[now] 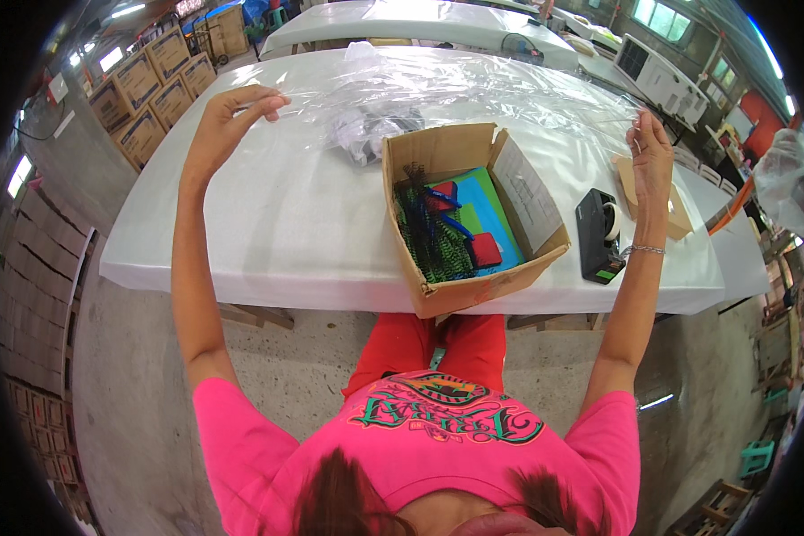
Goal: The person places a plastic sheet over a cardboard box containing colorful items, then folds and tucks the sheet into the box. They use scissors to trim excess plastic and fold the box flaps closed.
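Note:
A sheet of clear plastic film (pixel 500 87) stretches wide above the table. My left hand (pixel 248 107) pinches its left end between thumb and fingers, and my right hand (pixel 650 147) grips the other end. Below the film, an open cardboard box (pixel 460 293) sits at the table's near edge. Inside it are black and green bristly brushes (pixel 424 237), red blocks (pixel 485 250) and blue and green flat pieces (pixel 487 207). Crumpled clear plastic (pixel 366 134) lies behind the box. A black tape dispenser (pixel 591 237) with a tape roll stands near my right forearm.
The white-covered table (pixel 188 241) spans the space before me. A brown cardboard piece (pixel 677 214) lies right of the dispenser. Another white table (pixel 420 22) stands beyond. Stacked cartons (pixel 156 80) are at far left, a fan (pixel 520 46) at the back, a green stool (pixel 757 457) at right.

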A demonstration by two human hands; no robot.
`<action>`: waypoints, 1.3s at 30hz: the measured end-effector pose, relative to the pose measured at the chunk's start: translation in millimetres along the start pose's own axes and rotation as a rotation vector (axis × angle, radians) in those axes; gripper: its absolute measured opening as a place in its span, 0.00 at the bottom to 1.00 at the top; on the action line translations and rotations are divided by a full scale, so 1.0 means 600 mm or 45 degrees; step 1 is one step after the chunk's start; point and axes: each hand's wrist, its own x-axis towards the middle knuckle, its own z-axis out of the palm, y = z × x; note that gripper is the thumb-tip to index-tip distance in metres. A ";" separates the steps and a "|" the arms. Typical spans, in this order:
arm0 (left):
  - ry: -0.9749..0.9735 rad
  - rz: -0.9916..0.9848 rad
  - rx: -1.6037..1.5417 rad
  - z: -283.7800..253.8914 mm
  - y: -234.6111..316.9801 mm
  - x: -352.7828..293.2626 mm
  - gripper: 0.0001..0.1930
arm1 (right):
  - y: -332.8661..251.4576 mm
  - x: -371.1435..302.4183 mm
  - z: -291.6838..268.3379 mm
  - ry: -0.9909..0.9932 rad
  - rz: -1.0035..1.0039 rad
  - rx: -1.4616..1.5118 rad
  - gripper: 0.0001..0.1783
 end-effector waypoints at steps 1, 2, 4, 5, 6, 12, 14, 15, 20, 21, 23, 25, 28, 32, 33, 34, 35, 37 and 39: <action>-0.020 -0.013 -0.040 -0.004 -0.001 0.001 0.12 | 0.000 0.004 -0.006 -0.006 0.022 -0.028 0.13; -0.038 -0.048 -0.119 -0.009 -0.003 0.003 0.12 | 0.001 0.007 -0.012 -0.012 0.045 -0.056 0.13; -0.075 -0.123 -0.275 -0.015 -0.005 0.006 0.14 | 0.001 0.011 -0.009 0.034 0.074 -0.029 0.14; -0.050 -0.069 -0.328 -0.013 -0.005 0.002 0.15 | 0.001 0.013 -0.008 0.058 0.089 -0.015 0.14; -0.026 -0.010 -0.383 -0.007 0.000 -0.001 0.16 | 0.003 0.019 -0.016 0.047 0.109 0.021 0.15; 0.068 0.040 -0.197 0.040 0.001 0.013 0.20 | 0.019 0.047 -0.061 0.057 0.229 0.155 0.18; 0.129 0.020 -0.311 0.058 0.000 0.024 0.19 | 0.025 0.049 -0.066 0.061 0.270 0.145 0.18; 0.170 0.031 -0.369 0.071 0.004 0.034 0.17 | 0.026 0.052 -0.072 0.055 0.287 0.167 0.18; 0.223 0.129 -0.669 0.079 -0.013 0.077 0.12 | 0.036 0.056 -0.085 0.074 0.341 0.251 0.18; 0.245 0.096 -0.697 0.080 -0.013 0.081 0.11 | 0.036 0.056 -0.088 0.076 0.328 0.234 0.19; 0.268 0.058 -0.724 0.082 -0.013 0.087 0.11 | 0.035 0.057 -0.096 0.081 0.303 0.200 0.20; 0.279 0.040 -0.711 0.080 -0.013 0.086 0.11 | 0.036 0.054 -0.092 0.086 0.295 0.135 0.21; 0.224 0.028 -0.700 0.082 -0.002 0.077 0.12 | 0.035 0.046 -0.083 0.075 0.299 0.069 0.18; 0.271 0.131 -0.585 0.088 -0.012 0.069 0.13 | 0.036 0.029 -0.073 0.026 0.237 0.039 0.16; 0.275 0.123 -0.557 0.084 -0.019 0.069 0.14 | 0.038 0.027 -0.077 -0.002 0.224 0.035 0.16; 0.279 0.115 -0.528 0.081 -0.025 0.069 0.14 | 0.039 0.024 -0.081 -0.030 0.211 0.031 0.16; 0.238 0.108 -0.597 0.078 -0.031 0.070 0.14 | 0.040 0.022 -0.085 -0.058 0.198 0.027 0.16; 0.157 0.085 -0.727 0.070 -0.030 0.067 0.15 | 0.037 0.009 -0.076 -0.050 0.205 -0.021 0.16; 0.176 0.085 -0.677 0.068 -0.015 0.058 0.14 | 0.032 0.006 -0.071 -0.043 0.183 -0.061 0.16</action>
